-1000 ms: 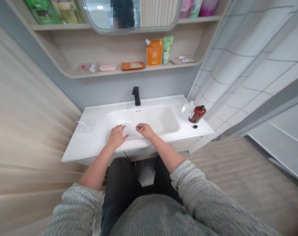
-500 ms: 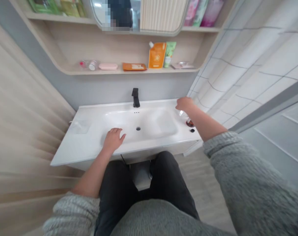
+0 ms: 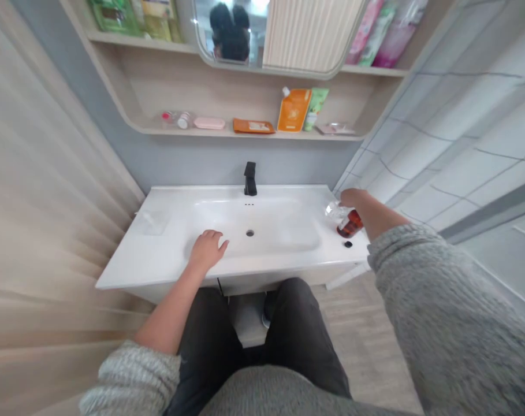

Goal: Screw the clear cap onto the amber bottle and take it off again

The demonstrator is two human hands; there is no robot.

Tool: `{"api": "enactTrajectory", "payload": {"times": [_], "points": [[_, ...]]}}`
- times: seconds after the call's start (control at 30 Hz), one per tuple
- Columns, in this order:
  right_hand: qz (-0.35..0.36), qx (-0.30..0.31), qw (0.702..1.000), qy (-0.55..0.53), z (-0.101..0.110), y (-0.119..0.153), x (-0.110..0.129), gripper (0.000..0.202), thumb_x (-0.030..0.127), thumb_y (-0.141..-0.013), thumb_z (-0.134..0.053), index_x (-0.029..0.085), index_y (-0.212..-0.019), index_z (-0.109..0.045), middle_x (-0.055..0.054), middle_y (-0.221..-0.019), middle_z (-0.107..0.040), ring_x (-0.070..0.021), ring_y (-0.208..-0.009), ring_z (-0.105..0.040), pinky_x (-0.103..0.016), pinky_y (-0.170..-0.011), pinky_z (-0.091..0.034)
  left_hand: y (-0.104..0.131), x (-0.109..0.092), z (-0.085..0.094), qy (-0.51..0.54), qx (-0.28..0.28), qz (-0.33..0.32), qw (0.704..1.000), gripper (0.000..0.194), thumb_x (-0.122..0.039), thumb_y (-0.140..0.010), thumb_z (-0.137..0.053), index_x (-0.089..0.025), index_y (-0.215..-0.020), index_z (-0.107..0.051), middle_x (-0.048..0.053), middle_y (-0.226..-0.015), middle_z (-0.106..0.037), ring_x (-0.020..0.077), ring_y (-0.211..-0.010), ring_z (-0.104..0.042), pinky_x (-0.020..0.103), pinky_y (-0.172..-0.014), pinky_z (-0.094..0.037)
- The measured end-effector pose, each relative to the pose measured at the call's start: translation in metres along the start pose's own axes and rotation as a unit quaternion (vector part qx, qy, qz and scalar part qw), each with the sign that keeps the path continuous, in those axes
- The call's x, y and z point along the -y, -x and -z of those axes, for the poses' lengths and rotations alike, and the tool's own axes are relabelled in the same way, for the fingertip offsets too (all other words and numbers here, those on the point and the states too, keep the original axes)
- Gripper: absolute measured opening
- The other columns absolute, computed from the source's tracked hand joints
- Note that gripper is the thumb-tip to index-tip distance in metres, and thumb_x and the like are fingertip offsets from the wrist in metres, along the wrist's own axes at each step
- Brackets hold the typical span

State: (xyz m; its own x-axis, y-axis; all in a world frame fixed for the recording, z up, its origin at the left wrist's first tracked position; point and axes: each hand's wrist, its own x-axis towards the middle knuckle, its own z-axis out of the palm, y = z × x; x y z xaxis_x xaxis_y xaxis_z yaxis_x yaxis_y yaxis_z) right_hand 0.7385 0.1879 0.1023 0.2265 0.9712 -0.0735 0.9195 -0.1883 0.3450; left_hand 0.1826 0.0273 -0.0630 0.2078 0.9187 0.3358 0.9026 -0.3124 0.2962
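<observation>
Here, the hands (image 3: 207, 250) (image 3: 353, 197) reach forward, well apart.

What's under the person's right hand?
Parts of a clear container and a reddish-brown bottle show below the right hand, on the white countertop. The hand and forearm cover their upper parts, so any grip cannot be told.

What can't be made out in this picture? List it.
All in the head view:
Whether the right hand grips the clear container: hidden by the hand itself.
Top of the amber bottle: behind the right forearm.
Bottle label wording: too small, blurred.
Upper mirror: cut off by top edge.
</observation>
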Motion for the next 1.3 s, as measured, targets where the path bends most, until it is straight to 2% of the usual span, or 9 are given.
{"api": "enactTrajectory", "payload": {"times": [0.1,0.23,0.47,0.6,0.77,0.9,1.07,1.2,1.3], "points": [[0.053,0.066,0.996,0.028,0.015,-0.005,0.008,0.038,0.025,-0.099,-0.078,0.006,-0.133,-0.08,-0.036,-0.137,-0.071,-0.0344,-0.129,-0.07,-0.045,-0.103,-0.05,0.0,-0.001,0.0,0.011,0.0,0.003,1.0,0.033,-0.044,-0.103,-0.061,-0.02,-0.117,-0.079,0.018,-0.119,-0.076,0.0382,-0.122,-0.065,0.053,-0.11,-0.051],[0.12,0.018,0.99,0.072,0.049,0.011,0.039,0.034,0.025,-0.102,-0.071,0.013,-0.132,-0.081,-0.028,-0.142,-0.072,-0.04,-0.136,-0.068,-0.055,-0.111,-0.051,0.0,-0.001,-0.001,0.011,-0.004,0.002,1.0,0.032,-0.043,-0.103,-0.062,-0.02,-0.117,-0.079,0.018,-0.119,-0.075,0.0384,-0.123,-0.065,0.053,-0.11,-0.051],[0.3,-0.061,0.952,0.022,0.102,0.099,0.116,0.037,0.041,-0.103,-0.069,0.026,-0.135,-0.08,-0.013,-0.144,-0.075,-0.0348,-0.134,-0.069,-0.044,-0.109,-0.053,0.001,-0.001,0.005,0.051,0.002,-0.007,0.999,0.038,-0.04,-0.099,-0.067,-0.021,-0.13,-0.075,0.018,-0.13,-0.075,0.039,-0.13,-0.065,0.057,-0.118,-0.049],[0.382,-0.079,0.921,-0.027,0.107,0.157,0.16,0.036,0.042,-0.102,-0.069,0.027,-0.133,-0.08,-0.012,-0.138,-0.078,-0.033,-0.13,-0.071,-0.039,-0.104,-0.053,0.003,-0.02,0.004,0.193,0.017,-0.036,0.98,0.069,-0.042,-0.089,-0.079,-0.024,-0.153,-0.06,0.015,-0.154,-0.064,0.035,-0.142,-0.061,0.055,-0.128,-0.044],[0.463,-0.121,0.873,-0.096,0.094,0.202,0.207,0.02,0.033,-0.094,-0.079,0.024,-0.111,-0.085,-0.014,-0.111,-0.084,-0.0346,-0.115,-0.076,-0.044,-0.104,-0.048,-0.001,-0.066,0.0,0.396,0.075,-0.031,0.915,0.105,-0.041,-0.069,-0.095,-0.023,-0.161,-0.048,0.018,-0.157,-0.061,0.0366,-0.139,-0.065,0.053,-0.114,-0.055],[0.528,-0.144,0.816,-0.187,0.082,0.213,0.229,0.008,0.022,-0.084,-0.087,0.024,-0.091,-0.084,-0.011,-0.095,-0.083,-0.0363,-0.111,-0.075,-0.048,-0.105,-0.043,-0.001,-0.08,0.007,0.434,0.062,0.021,0.898,0.085,-0.035,-0.064,-0.097,-0.02,-0.14,-0.063,0.012,-0.122,-0.078,0.0317,-0.107,-0.077,0.049,-0.098,-0.061],[0.56,-0.168,0.775,-0.241,0.068,0.216,0.231,0.021,0.019,-0.086,-0.085,0.026,-0.106,-0.082,-0.01,-0.11,-0.082,-0.0355,-0.12,-0.071,-0.051,-0.115,-0.04,0.002,-0.078,0.009,0.386,0.028,0.07,0.919,0.065,-0.034,-0.056,-0.101,-0.023,-0.11,-0.068,0.006,-0.098,-0.078,0.0276,-0.092,-0.074,0.045,-0.089,-0.061],[0.428,-0.232,0.764,-0.424,0.023,0.217,0.227,0.047,0.032,-0.092,-0.081,0.026,-0.138,-0.069,-0.014,-0.142,-0.069,-0.0363,-0.135,-0.062,-0.053,-0.118,-0.045,0.002,-0.073,-0.002,0.402,-0.004,0.121,0.907,0.064,-0.033,-0.058,-0.099,-0.023,-0.11,-0.064,0.006,-0.104,-0.078,0.0279,-0.096,-0.075,0.047,-0.091,-0.06],[0.303,-0.174,0.75,-0.562,-0.028,0.219,0.236,0.061,0.04,-0.086,-0.085,0.023,-0.14,-0.064,-0.017,-0.139,-0.066,-0.0354,-0.126,-0.065,-0.053,-0.11,-0.053,0.002,-0.069,-0.008,0.414,0.004,0.136,0.9,0.066,-0.034,-0.061,-0.098,-0.023,-0.114,-0.061,0.006,-0.107,-0.079,0.027,-0.095,-0.076,0.045,-0.088,-0.06]]}}
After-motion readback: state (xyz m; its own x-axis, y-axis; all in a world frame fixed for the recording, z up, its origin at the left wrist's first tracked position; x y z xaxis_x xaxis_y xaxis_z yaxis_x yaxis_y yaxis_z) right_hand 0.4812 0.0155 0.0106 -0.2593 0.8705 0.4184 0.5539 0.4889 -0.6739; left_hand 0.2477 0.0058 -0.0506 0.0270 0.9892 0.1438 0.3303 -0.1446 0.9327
